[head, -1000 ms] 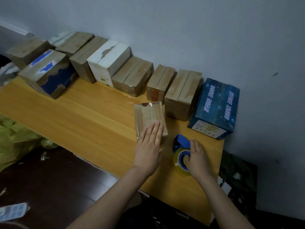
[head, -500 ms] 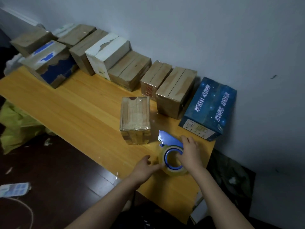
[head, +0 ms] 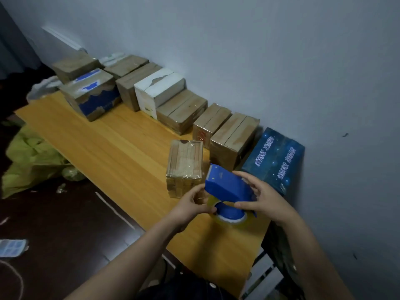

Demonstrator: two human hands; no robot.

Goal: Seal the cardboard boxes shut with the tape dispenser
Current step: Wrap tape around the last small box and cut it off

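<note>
Holding a blue tape dispenser (head: 229,188) in both hands, just right of the tape-wrapped box (head: 185,163) and nearer the camera. With the left hand (head: 190,204), fingers curled, pinching the dispenser's left edge by the clear tape roll (head: 232,219). With the right hand (head: 266,198), thumb low and fingers high, curled round the dispenser's right side. Cutter end turned away, close to the tape-wrapped box's near right corner. Hard to tell whether the roll touches the table (head: 97,144).

Right of the tape-wrapped box, against the wall (head: 281,61): a dark blue carton (head: 275,159) with a starry print and rows of white characters, too blurred to read. Behind the tape-wrapped box, two brown boxes (head: 233,137) side by side, taped along the top seams; a red mark on the smaller one's front, not legible. Further left of the tape-wrapped box along the wall, more brown boxes, among them a white box (head: 160,92) with a torn top and a box with blue patches (head: 93,96). Far left of the tape-wrapped box, below the table edge, a yellow-green bag (head: 32,161).
</note>
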